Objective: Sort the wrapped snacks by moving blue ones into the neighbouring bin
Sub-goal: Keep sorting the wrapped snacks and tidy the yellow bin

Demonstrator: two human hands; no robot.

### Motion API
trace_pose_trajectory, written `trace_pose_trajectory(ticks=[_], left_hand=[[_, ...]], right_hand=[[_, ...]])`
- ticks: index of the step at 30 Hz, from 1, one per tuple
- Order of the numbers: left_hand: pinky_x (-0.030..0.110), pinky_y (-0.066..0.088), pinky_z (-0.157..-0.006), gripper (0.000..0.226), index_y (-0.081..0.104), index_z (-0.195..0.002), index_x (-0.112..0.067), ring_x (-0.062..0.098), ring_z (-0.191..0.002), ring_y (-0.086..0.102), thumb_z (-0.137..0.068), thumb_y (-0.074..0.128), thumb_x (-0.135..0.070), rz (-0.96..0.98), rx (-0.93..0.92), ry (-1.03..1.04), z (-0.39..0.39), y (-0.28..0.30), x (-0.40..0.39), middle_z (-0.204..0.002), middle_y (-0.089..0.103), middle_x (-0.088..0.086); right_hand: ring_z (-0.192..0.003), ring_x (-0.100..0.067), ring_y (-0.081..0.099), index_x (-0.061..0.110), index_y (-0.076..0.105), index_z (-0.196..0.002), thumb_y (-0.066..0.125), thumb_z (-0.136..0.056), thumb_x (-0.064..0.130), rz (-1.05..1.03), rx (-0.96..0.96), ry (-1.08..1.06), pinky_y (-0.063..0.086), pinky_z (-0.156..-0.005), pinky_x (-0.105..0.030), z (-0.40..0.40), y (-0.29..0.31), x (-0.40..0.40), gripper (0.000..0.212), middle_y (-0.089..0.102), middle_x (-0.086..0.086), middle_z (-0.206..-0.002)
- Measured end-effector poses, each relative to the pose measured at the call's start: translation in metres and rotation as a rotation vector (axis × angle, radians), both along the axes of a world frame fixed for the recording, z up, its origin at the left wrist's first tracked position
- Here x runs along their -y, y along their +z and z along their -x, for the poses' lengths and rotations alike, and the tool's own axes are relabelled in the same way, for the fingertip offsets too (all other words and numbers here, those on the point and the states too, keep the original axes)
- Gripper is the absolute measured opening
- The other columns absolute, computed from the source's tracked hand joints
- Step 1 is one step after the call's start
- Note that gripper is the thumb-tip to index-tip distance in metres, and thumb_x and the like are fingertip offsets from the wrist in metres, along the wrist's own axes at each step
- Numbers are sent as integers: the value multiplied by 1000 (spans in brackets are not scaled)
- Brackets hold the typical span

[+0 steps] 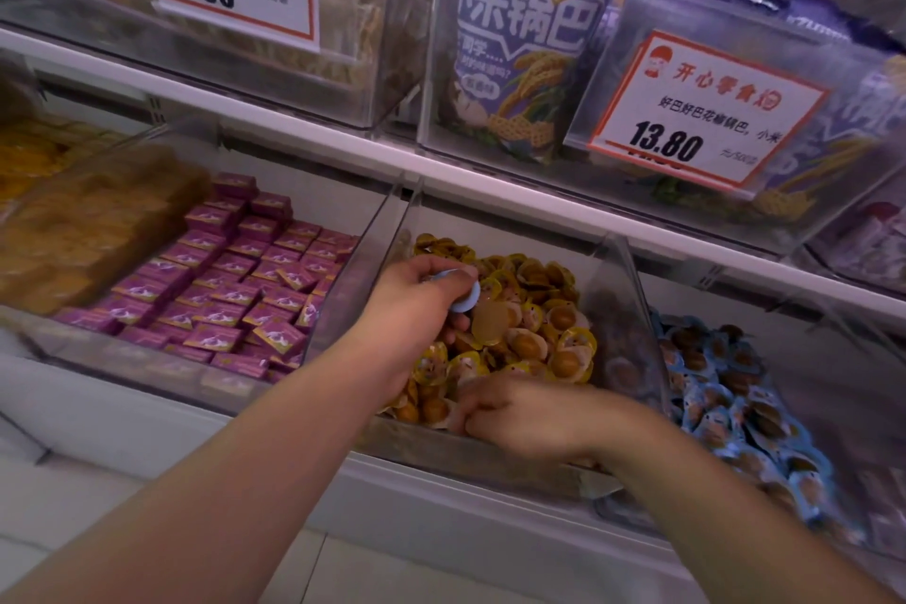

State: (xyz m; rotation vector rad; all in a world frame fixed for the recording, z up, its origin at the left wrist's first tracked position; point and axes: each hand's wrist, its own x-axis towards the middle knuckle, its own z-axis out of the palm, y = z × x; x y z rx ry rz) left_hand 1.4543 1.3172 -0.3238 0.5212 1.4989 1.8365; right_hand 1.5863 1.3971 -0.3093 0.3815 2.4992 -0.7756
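A clear bin (630,304) on the lower shelf holds a heap of yellow wrapped snacks (544,309). My left hand (416,304) is inside it near the back left and grips a blue wrapped snack (465,297) that pokes out from under my fingers. My right hand (519,412) is low at the bin's front edge with fingers curled into the yellow pile; whether it holds anything I cannot tell. The neighbouring bin on the right is filled with blue wrapped snacks (725,397).
To the left stands a bin of pink boxed snacks (235,280), and further left tan and yellow packets (83,231). The shelf above carries purple snack bags (519,39) and two price signs (706,108). A white shelf rail (294,123) runs overhead.
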Motion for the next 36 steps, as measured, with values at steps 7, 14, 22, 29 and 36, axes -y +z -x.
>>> trace_pose_trajectory(ticks=[7,14,22,29,36], left_hand=[[23,43,-43,8,67,-92,-13,16,-52,56,-96,61,-13,34,-20,-33,-5,7,6,-81,66,6],[24,43,-44,7,67,-91,-13,15,-53,56,-95,62,-15,46,-37,-36,-7,10,9,-77,65,6],[25,44,-46,7,68,-94,-14,14,-54,58,-95,61,-16,68,-80,-53,-4,12,11,-77,66,4],[23,41,-43,7,68,-91,-16,12,-51,57,-95,61,-15,89,-114,-66,-5,7,7,-75,66,2],[26,46,-52,13,70,-99,-14,20,-68,64,-93,61,-22,31,208,-85,-53,15,-5,-90,71,8]], right_hand=[[-111,-18,56,32,58,-123,54,-92,56,-264,28,11,47,-94,-33,1,-6,-11,40,60,6,-122],[-94,-27,64,13,62,-108,59,-93,42,-599,35,70,42,-64,-28,26,-21,7,33,67,-9,-110],[-86,-21,63,23,65,-86,73,-80,25,-397,-220,-160,50,-69,-31,17,-28,-15,10,66,-1,-88],[-60,3,63,32,71,-88,75,-87,22,7,-641,-612,51,-52,-18,-20,12,-29,10,70,8,-74],[-61,-32,71,36,72,-99,56,-100,26,565,-817,-953,49,-43,-29,-49,5,-4,19,76,-8,-86]])
